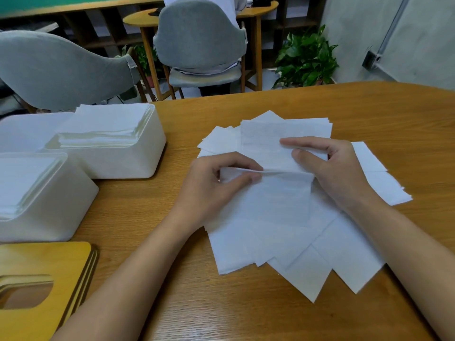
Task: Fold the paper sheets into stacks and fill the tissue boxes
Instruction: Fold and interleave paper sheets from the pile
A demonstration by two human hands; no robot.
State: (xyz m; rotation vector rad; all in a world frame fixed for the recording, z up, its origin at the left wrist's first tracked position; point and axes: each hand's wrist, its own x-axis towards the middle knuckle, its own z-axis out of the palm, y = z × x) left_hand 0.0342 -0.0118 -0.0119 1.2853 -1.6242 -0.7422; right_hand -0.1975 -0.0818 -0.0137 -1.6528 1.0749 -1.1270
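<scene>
Paper sheets [283, 232], fanned out, sit right of full tissue boxes [138, 166]; I see my left hand [216, 185] and right hand [332, 171] pinching the creased top sheet [268, 151].

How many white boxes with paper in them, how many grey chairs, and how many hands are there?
White boxes with paper in them: 2
Grey chairs: 2
Hands: 2, the left hand and the right hand, both pinching a paper sheet
Total: 6
</scene>
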